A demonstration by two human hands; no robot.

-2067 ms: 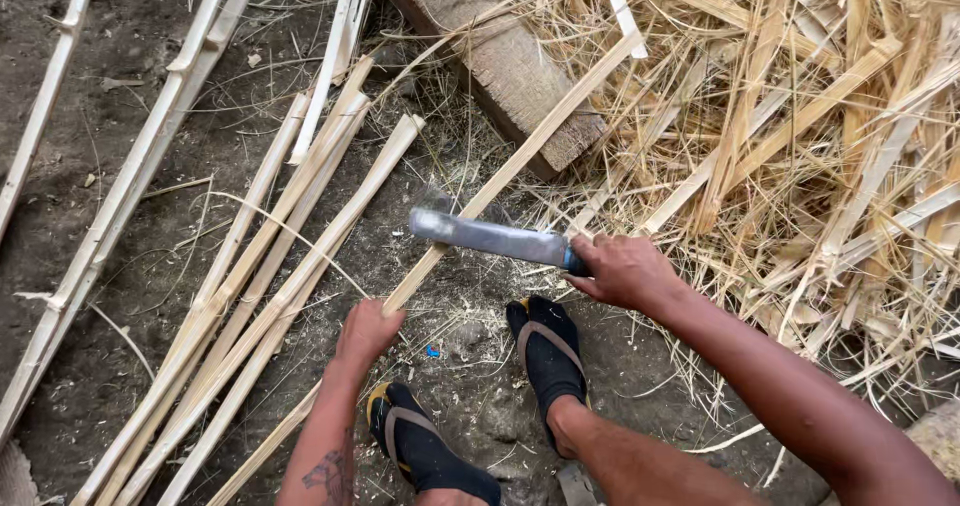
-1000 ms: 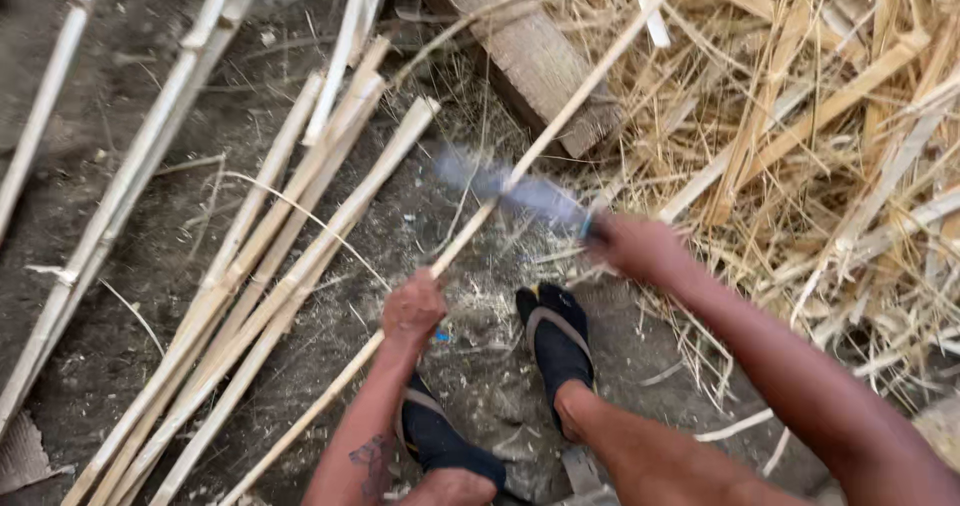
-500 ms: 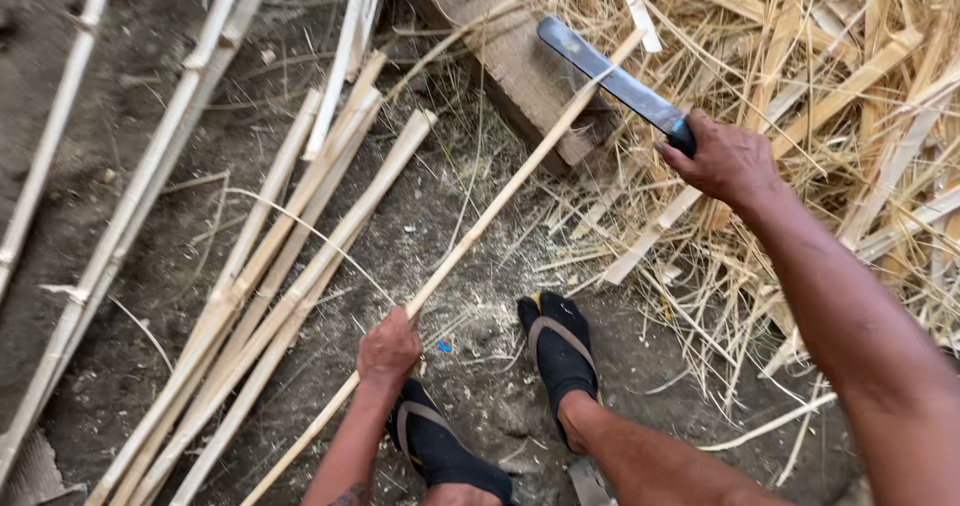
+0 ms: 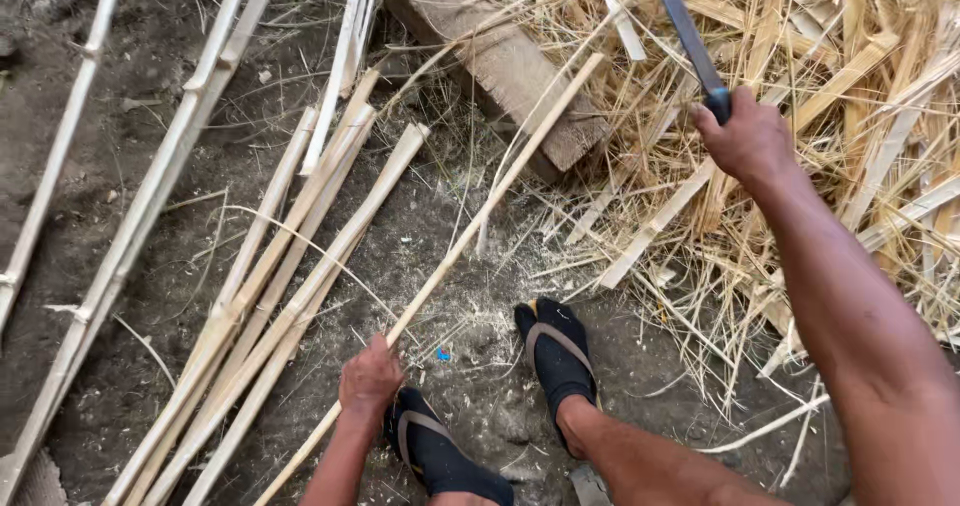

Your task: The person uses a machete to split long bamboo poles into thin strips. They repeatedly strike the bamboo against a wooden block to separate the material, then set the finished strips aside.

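Pale, slender bamboo strip (image 4: 470, 231) (dusty, straight) slanting from block (image 4: 520, 76) to left hand (image 4: 368, 378)

Bamboo strip (image 4: 470, 236) lies between split canes (image 4: 290, 296) and shavings (image 4: 850, 116).

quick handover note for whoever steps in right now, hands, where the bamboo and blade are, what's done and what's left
Left hand: closed around the thin bamboo strip, low near the feet.
Right hand: gripping the long knife, raised above the shavings, blade clear of the strip.
The strip runs from the left hand up to the wooden block, its far end lying at the block.
Done: a row of split bamboo strips lies on the dirt to the left; a heap of pale shavings sits to the right.
Left: the held strip is not under the blade right now; how much of it is trimmed cannot be told.
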